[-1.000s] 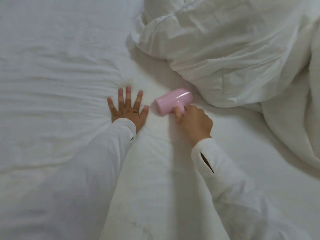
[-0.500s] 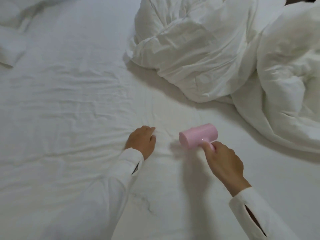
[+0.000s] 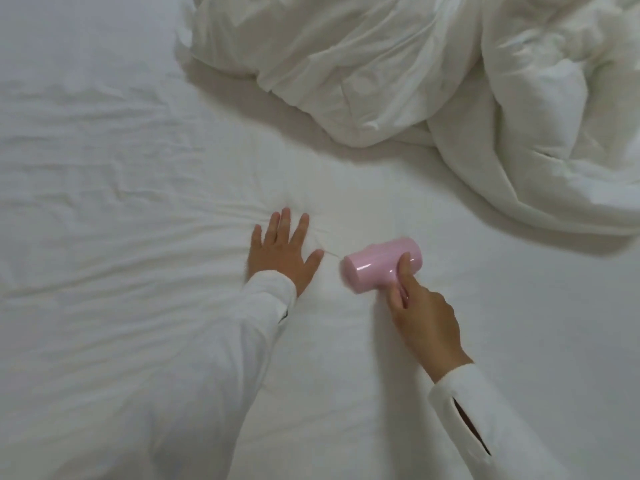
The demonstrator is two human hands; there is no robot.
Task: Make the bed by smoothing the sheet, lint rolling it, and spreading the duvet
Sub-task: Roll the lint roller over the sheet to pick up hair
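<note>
Now, mid lint-rolling: the right hand (image 3: 424,315) grips the pink plastic lint roller (image 3: 381,265) at frame centre on the wrinkled white sheet (image 3: 104,202), the left hand (image 3: 280,251) pressing flat, fingers spread. Next probably rolls leftward; the bunched white duvet (image 3: 450,81) waits upper right.

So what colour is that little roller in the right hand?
Pale pink, glossy. The lint roller shows clearly in the head view.
</note>
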